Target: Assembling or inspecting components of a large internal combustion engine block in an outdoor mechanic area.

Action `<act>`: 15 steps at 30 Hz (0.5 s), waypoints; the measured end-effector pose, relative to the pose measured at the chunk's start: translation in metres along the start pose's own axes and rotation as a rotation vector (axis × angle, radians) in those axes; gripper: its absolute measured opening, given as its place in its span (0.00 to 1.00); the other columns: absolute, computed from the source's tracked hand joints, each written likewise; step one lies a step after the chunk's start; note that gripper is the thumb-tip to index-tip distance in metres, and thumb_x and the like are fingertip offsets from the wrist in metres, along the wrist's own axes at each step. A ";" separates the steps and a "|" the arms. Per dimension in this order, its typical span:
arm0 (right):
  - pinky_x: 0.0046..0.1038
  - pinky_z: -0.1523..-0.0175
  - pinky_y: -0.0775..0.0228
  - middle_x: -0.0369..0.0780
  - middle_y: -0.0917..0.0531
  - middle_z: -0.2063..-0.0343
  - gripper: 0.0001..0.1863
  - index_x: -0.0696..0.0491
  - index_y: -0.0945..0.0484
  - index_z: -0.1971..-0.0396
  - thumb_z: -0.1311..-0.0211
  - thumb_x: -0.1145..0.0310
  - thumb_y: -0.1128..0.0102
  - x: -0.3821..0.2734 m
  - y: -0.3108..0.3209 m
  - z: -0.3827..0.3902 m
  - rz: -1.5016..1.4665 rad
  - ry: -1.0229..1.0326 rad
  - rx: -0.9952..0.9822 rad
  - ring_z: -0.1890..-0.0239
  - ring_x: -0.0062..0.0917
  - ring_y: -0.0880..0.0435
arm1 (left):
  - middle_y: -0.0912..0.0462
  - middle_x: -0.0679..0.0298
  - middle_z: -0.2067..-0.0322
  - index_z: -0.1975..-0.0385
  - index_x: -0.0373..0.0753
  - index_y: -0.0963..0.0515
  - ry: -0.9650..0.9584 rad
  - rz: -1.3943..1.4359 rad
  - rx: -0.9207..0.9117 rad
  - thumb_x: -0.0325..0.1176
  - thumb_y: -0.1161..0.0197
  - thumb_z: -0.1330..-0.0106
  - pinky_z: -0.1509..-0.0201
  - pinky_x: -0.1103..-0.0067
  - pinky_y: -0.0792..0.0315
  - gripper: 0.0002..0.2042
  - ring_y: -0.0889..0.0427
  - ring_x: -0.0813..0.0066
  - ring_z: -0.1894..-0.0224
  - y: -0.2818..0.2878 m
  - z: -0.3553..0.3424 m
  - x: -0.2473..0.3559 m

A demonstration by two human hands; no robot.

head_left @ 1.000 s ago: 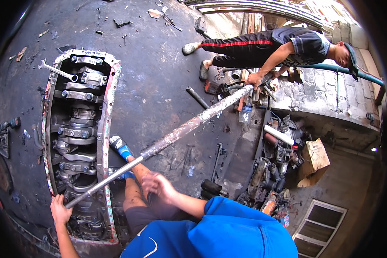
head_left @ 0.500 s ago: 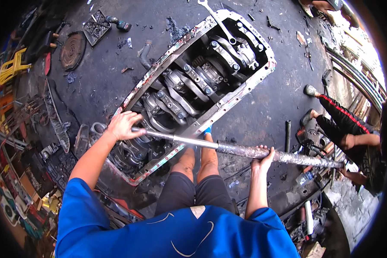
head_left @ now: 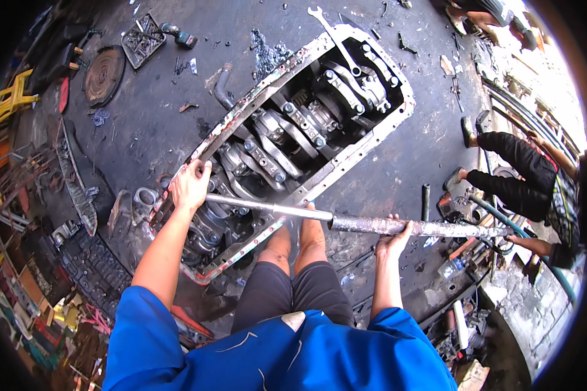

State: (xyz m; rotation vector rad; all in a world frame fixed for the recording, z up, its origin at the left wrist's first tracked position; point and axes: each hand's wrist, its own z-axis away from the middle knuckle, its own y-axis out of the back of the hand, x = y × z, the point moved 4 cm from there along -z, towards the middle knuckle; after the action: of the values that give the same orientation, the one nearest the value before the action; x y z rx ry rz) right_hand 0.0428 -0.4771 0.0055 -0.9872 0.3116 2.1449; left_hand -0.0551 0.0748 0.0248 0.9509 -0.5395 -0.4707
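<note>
An engine block (head_left: pixel 372 140) lies with its crankcase facing up, the crankshaft and bearing caps (head_left: pixel 303 124) showing inside. My left hand (head_left: pixel 190 186) is at its left rim, fingers curled over the edge, thumb apart. Close to that wrist is the end of a steel bar (head_left: pixel 241 202), reaching over the lower part of the block; its tip is hard to make out. A long, worn pipe (head_left: pixel 437 229) is slipped over the bar's other end. From below, my right hand (head_left: pixel 392 242) grips this pipe. An open-ended wrench (head_left: pixel 334 40) lies across the block's far end.
At the right, another person's hand (head_left: pixel 516 241) is at the pipe's far end, near a green hose (head_left: pixel 538 244). A metal tray of small parts (head_left: pixel 142 40), a power tool (head_left: pixel 182 38) and a round disc (head_left: pixel 104 76) lie at the upper left. A yellow chair (head_left: pixel 13 98) stands at the far left.
My left hand has shifted off the bar's end onto the block's rim. My right hand and the pipe have moved slightly left. The other person's legs now show more fully.
</note>
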 end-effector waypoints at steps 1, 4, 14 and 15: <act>0.44 0.41 0.27 0.45 0.22 0.53 0.27 0.51 0.36 0.47 0.30 0.44 0.47 0.000 -0.002 0.002 0.030 0.026 -0.010 0.51 0.38 0.21 | 0.16 0.55 0.70 0.64 0.40 0.20 0.004 -0.001 -0.009 0.54 0.45 0.31 0.58 0.62 0.27 0.21 0.16 0.52 0.63 0.000 0.000 0.000; 0.45 0.37 0.31 0.47 0.23 0.49 0.31 0.51 0.38 0.42 0.30 0.40 0.53 0.007 -0.009 0.024 -0.033 0.019 -0.019 0.47 0.39 0.21 | 0.15 0.56 0.70 0.65 0.41 0.20 0.030 -0.006 -0.016 0.53 0.43 0.32 0.57 0.62 0.26 0.20 0.16 0.53 0.62 0.004 0.002 -0.003; 0.29 0.64 0.22 0.45 0.17 0.55 0.25 0.53 0.31 0.41 0.27 0.51 0.58 0.161 0.021 0.104 0.618 -0.249 -0.092 0.63 0.29 0.16 | 0.17 0.56 0.73 0.68 0.39 0.20 -0.029 0.079 0.056 0.51 0.41 0.34 0.61 0.63 0.26 0.18 0.17 0.53 0.66 0.005 0.001 -0.018; 0.27 0.67 0.24 0.43 0.17 0.57 0.22 0.52 0.29 0.44 0.27 0.53 0.56 0.186 0.011 0.111 0.533 -0.277 -0.084 0.65 0.27 0.17 | 0.17 0.56 0.74 0.68 0.38 0.19 -0.022 0.060 0.038 0.49 0.40 0.33 0.61 0.64 0.26 0.18 0.17 0.54 0.67 0.013 0.003 -0.018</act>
State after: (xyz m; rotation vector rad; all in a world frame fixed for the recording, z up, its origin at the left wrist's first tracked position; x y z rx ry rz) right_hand -0.1060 -0.3326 -0.0569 -0.6859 0.3827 2.7612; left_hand -0.0690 0.0902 0.0329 0.9643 -0.5973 -0.4190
